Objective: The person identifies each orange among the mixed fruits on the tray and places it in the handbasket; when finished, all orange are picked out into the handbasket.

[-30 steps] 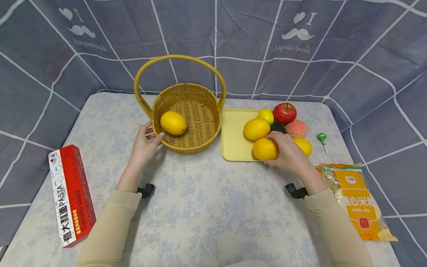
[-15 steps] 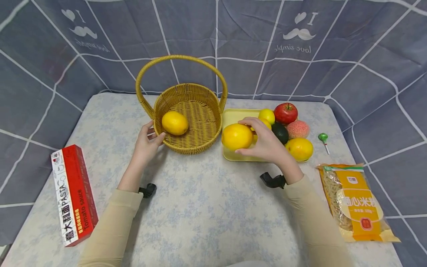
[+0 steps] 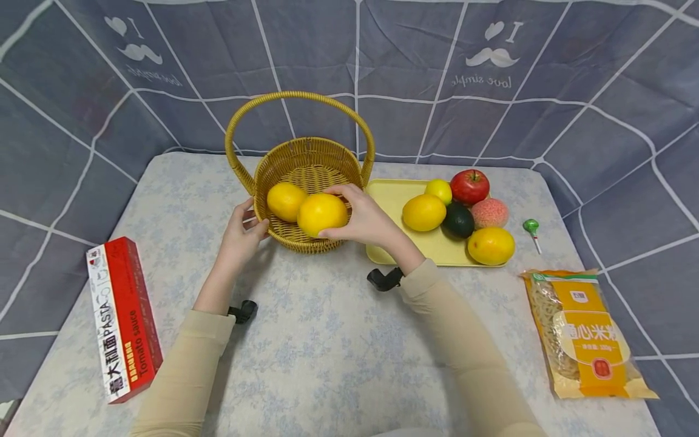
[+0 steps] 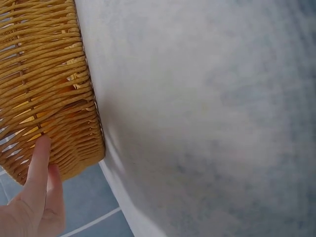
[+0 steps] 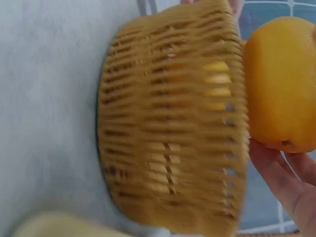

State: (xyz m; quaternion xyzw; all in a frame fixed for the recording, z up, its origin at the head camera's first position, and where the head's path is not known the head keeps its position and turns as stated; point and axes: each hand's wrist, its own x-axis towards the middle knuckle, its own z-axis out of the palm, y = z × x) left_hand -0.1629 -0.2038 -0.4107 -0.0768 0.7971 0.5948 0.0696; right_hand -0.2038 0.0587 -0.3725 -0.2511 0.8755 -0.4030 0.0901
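My right hand (image 3: 363, 218) grips a yellow-orange mango (image 3: 322, 215) over the front right part of the round wicker basket (image 3: 306, 245). In the right wrist view this mango (image 5: 281, 84) shows just past the basket's rim, with fingertips under its lower side. A second mango (image 3: 286, 201) lies inside the basket at the left. My left hand (image 3: 241, 233) holds the basket's front left side, thumb and fingers spread around the wall. Up close in the left wrist view, fingers (image 4: 39, 163) touch the woven outside.
A yellow tray (image 3: 382, 188) beside the basket bears a mango (image 3: 423, 212), a lemon (image 3: 438, 191), an avocado (image 3: 457, 221), an apple (image 3: 469, 186), a peach (image 3: 489, 213) and another mango (image 3: 491, 246). Around lie a lollipop (image 3: 531, 227), a pasta bag (image 3: 584, 334) and a red box (image 3: 125, 315).
My right hand has lifted the mango off the tray's front and carried it left to over the basket. The left hand stays at the basket's side.
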